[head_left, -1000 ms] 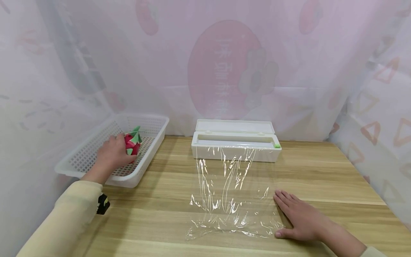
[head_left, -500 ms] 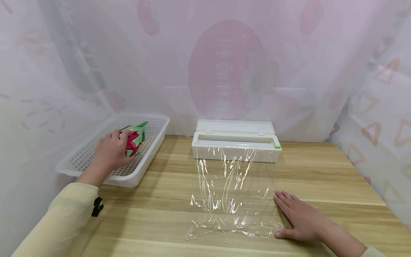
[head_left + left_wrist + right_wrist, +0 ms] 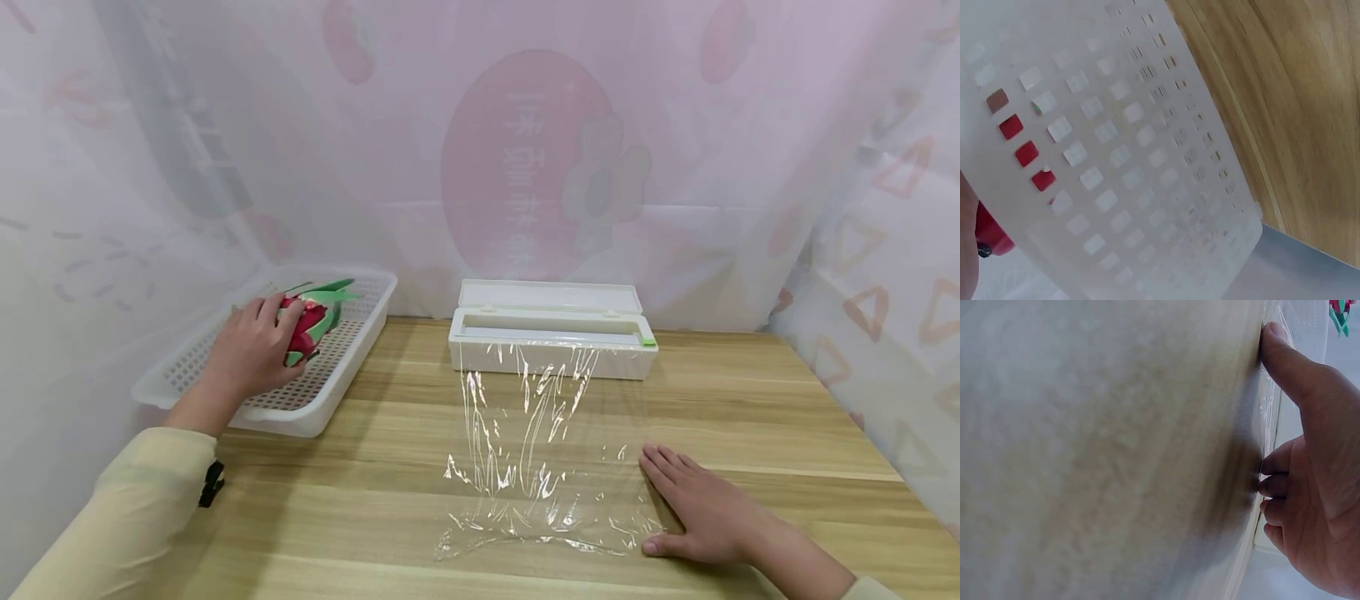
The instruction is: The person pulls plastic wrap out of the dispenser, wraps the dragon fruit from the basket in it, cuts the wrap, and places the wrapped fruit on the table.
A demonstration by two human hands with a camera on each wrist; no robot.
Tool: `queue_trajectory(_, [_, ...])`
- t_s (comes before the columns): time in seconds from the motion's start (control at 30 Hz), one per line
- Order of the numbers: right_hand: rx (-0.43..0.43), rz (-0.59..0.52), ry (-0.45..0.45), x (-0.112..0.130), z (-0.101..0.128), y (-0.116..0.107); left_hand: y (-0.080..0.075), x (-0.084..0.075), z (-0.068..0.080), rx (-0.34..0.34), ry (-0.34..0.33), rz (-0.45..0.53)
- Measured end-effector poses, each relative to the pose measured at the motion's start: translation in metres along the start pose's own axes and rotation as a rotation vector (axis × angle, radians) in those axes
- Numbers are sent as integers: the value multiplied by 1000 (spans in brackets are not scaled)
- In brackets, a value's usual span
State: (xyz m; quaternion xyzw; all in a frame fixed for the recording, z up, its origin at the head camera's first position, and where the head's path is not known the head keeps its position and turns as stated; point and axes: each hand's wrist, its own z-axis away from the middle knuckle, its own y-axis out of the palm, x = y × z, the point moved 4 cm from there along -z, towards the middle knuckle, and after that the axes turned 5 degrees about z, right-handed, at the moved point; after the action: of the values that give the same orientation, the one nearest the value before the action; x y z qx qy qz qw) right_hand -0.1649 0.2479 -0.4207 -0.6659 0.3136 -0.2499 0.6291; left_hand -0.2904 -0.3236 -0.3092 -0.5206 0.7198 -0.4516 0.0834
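Note:
A dragon fruit (image 3: 306, 327), red with long green tips, is gripped by my left hand (image 3: 251, 348) over the white perforated basket (image 3: 341, 392). My palm hides part of the fruit. In the left wrist view, red patches of the dragon fruit (image 3: 992, 234) show beside the basket wall (image 3: 1147, 156) and through its holes. Clear cling film (image 3: 517, 450) stretches wrinkled over the table from a white dispenser box (image 3: 555, 314) with its lid up. My right hand (image 3: 708, 510) rests spread on the table at the film's right edge, thumb at the near corner.
The wood-grain table (image 3: 772, 417) meets a printed fabric backdrop (image 3: 397, 150) at the back. More white fabric (image 3: 892, 333) encloses the right side, and the left is likewise walled in. A small green piece (image 3: 648, 342) sits on the dispenser's right end.
My left hand has risen slightly and drawn back to the left with the dragon fruit, whose green tips show more and now point rightward. The right hand and film stay put.

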Motion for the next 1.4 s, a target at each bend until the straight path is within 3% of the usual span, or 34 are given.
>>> queue_trajectory(0.23, [11, -2, 7, -2, -1, 2, -7, 0, -4, -71, 129, 14])
queue_trajectory(0.8, [29, -18, 22, -2, -1, 2, -19, -13, -21, -82, 211, 21])
queue_trajectory(1.1, [43, -19, 26, -3, -2, 2, -30, -34, -40, -133, 282, 20])
queue_trajectory(1.4, [26, -23, 9, -2, -2, 0, -39, -65, -58, -170, 349, 18])
